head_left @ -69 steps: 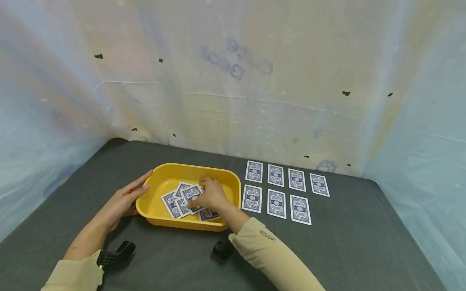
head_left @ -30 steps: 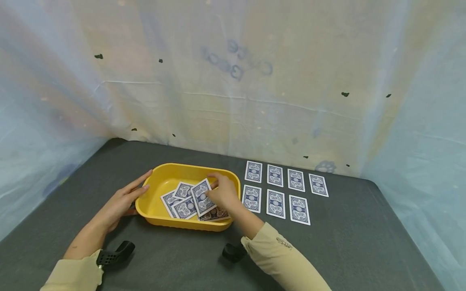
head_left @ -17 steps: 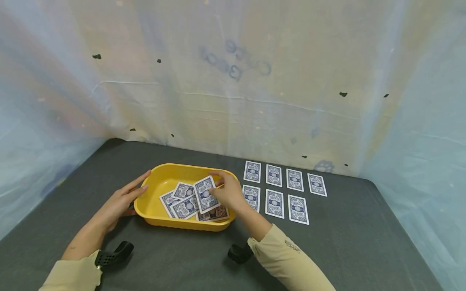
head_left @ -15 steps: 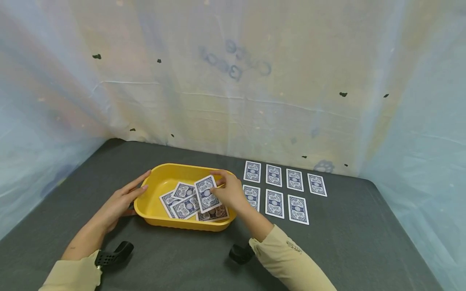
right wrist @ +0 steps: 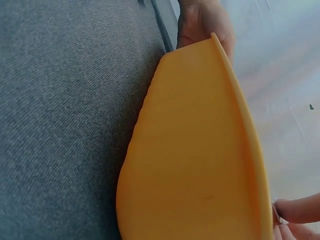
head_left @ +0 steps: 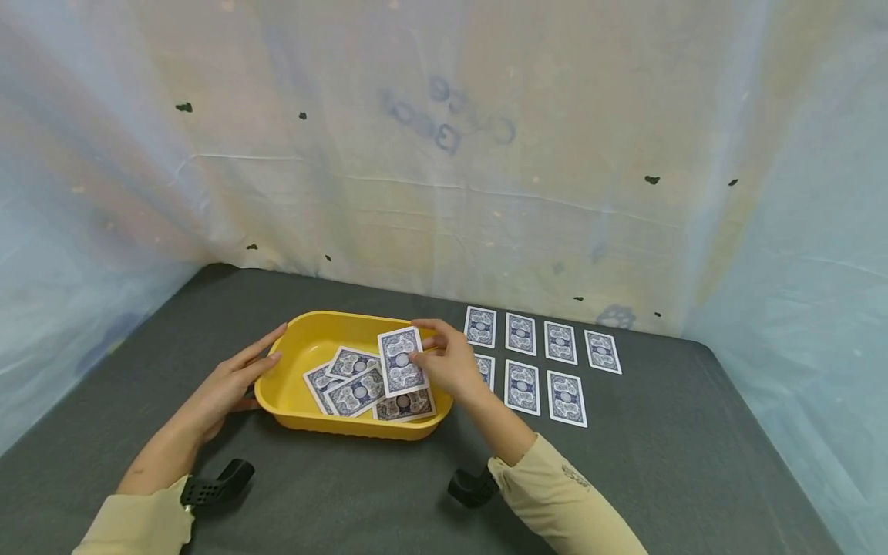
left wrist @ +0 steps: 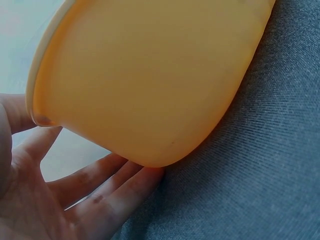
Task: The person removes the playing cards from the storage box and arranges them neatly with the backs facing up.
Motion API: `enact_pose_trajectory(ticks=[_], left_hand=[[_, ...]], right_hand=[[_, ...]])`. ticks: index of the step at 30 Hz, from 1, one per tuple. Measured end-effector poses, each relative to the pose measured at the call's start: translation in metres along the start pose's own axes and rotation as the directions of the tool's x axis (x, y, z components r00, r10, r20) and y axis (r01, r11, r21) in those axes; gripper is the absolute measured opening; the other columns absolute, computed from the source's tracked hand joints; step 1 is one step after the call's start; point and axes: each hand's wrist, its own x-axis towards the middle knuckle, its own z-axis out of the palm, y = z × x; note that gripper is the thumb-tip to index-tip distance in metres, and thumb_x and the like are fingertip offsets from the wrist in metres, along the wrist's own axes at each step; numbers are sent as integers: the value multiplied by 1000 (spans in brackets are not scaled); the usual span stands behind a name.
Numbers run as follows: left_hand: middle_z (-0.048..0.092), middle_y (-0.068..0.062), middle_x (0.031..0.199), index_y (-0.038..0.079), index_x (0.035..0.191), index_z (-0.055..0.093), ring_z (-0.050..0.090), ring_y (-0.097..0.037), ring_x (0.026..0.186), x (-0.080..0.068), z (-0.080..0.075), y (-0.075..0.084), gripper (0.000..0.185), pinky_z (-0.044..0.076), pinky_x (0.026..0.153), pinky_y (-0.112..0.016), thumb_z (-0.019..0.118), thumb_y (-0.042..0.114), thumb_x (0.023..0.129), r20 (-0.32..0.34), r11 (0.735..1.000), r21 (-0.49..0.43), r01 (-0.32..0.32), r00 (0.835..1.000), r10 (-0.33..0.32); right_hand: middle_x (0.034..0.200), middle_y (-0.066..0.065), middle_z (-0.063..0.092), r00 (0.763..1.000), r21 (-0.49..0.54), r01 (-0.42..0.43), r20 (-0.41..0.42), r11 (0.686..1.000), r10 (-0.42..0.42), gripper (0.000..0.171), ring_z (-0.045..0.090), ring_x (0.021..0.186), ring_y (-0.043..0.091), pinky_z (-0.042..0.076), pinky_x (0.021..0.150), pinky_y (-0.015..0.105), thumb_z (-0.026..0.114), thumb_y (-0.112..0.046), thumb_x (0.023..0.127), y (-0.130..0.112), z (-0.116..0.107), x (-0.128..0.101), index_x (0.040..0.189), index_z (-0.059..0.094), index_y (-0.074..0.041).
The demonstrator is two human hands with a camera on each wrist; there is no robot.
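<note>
My right hand [head_left: 454,362] pinches a blue-and-white backed playing card [head_left: 398,370] between thumb and fingers, raised over the right part of a yellow plastic tray [head_left: 298,381]. Below it, several more playing cards [head_left: 355,391] lie loosely overlapped on the tray's floor, backs up. My left hand [head_left: 225,393] holds the tray's left end, its thumb over the rim. The left wrist view shows the left fingers [left wrist: 112,195] stretched against the tray's outer wall. Only a sliver of the held card [right wrist: 280,214] shows beside the right fingertips in the right wrist view.
Right of the tray, several playing cards [head_left: 522,387] lie face down in two rows on the dark grey cloth-covered table [head_left: 680,447]. My right hand covers part of the nearest one. A pale patterned curtain [head_left: 444,216] hangs behind the table.
My right hand has picked a card from the pile and drawn it up and to the right, turning it more upright. My left hand has stayed on the tray.
</note>
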Motion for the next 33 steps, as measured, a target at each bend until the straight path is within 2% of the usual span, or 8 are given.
enact_pose_trajectory(ticks=[15, 21, 27, 33], left_hand=[[4, -22, 160, 31, 155, 5, 27, -45, 137, 0, 0, 0, 67, 48, 93, -57, 40, 50, 100, 3, 1000, -1, -4, 1000, 4], [4, -22, 160, 31, 155, 5, 25, -46, 137, 0, 0, 0, 68, 47, 93, -58, 39, 51, 100, -1, 1000, 4, 2, 1000, -2], [3, -21, 160, 31, 155, 6, 24, -45, 138, -1, 0, 0, 68, 47, 93, -58, 40, 52, 99, 4, 1000, -4, -5, 1000, 5], [3, -21, 160, 31, 155, 7, 24, -45, 138, -2, 0, 0, 68, 46, 93, -58, 40, 52, 99, 9, 1000, -4, -16, 1000, 17]], right_hand=[[96, 16, 70, 1000, 117, 0, -5, 993, 0, 45, 59, 73, 14, 51, 71, 26, 67, -1, 84, 7, -11, -5, 127, 61, -10], [99, 15, 70, 1000, 117, -22, -13, 993, 23, 46, 61, 76, 14, 53, 74, 29, 67, -3, 85, 9, -16, -8, 129, 60, -12], [98, 17, 70, 999, 153, -9, -30, 988, 14, 46, 66, 79, 15, 55, 74, 31, 66, 0, 84, 12, -23, -10, 129, 59, -8], [96, 15, 71, 998, 135, -21, -55, 991, 29, 46, 63, 72, 12, 50, 71, 26, 67, -2, 83, 16, -29, -10, 128, 60, -9]])
